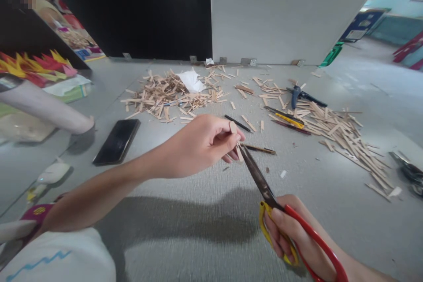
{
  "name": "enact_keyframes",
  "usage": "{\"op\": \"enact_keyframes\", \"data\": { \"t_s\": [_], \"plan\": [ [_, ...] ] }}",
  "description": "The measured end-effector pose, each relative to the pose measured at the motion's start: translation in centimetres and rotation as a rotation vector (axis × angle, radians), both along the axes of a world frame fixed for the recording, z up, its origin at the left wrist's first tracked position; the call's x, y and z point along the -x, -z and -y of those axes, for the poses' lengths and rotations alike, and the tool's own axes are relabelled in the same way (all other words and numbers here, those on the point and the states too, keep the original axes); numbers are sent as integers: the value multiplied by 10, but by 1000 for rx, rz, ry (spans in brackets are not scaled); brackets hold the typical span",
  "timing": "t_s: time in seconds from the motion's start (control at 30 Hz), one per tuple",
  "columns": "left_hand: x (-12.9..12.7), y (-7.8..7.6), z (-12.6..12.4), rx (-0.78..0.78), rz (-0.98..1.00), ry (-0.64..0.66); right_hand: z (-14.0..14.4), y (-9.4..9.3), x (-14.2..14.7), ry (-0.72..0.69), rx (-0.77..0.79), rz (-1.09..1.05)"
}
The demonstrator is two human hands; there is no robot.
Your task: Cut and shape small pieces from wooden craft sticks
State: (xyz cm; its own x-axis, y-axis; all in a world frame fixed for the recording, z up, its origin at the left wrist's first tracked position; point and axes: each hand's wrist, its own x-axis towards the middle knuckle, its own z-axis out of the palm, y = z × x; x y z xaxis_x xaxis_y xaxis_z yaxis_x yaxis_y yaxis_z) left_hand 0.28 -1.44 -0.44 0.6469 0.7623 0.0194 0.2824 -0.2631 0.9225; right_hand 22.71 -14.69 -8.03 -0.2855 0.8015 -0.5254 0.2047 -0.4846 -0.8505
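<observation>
Pinched between the fingers and thumb of my left hand [194,147] is a short flat wooden stick [233,128], pale, with one rounded end up. My right hand [294,229] grips a pair of scissors [259,178] by its red and yellow handles. The narrow tips of the blades reach the stick just beside my left fingertips; whether they bite into it is too small to tell. Behind my left hand lie a black pen [238,123] and a brown pen-like stick [261,149] on the grey floor.
A heap of cut wooden sticks [161,92] with white paper [191,81] lies ahead; more sticks [353,141] spread rightward. Near them are a yellow cutter [287,117], blue-handled tool [297,94] and dark pliers-like tool [410,169]. A phone [116,142] lies left; panels [294,13] stand behind.
</observation>
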Motion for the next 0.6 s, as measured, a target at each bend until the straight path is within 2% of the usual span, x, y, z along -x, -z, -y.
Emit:
{"op": "enact_keyframes", "data": {
  "t_s": [0.13,0.37,0.6],
  "plan": [
    [1,1,0,3,-6,-3,1,4,-3,-36,-26,-60],
    [1,4,0,-81,-39,-8,1,6,-1,-4,-14,-31],
    [-2,1,3,-59,-27,-26,1,4,0,4,-27,-60]
  ]
}}
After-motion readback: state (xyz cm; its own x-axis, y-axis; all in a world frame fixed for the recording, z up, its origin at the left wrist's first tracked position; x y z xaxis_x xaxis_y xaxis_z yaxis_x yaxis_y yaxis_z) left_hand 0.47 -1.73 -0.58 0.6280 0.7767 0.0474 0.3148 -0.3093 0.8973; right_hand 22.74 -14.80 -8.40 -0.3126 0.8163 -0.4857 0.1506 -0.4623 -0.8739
